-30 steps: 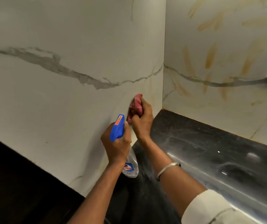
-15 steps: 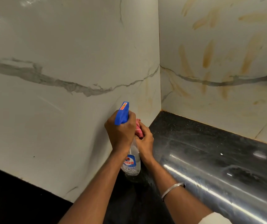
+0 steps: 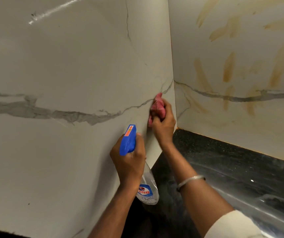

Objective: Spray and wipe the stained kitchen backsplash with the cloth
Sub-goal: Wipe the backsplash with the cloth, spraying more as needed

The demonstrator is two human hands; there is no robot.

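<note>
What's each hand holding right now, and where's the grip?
Left hand grips the spray bottle at the neck under its blue trigger head. Right hand clutches the bunched pink cloth against the backsplash.

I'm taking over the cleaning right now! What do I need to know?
Left hand grips the spray bottle just under its blue trigger head.
Right hand presses the pink cloth on the left wall panel, near the corner.
Done: the left wall panel shows almost no stains.
Left: the right wall panel carries many orange-brown streaks; spray and wipe those.
</note>
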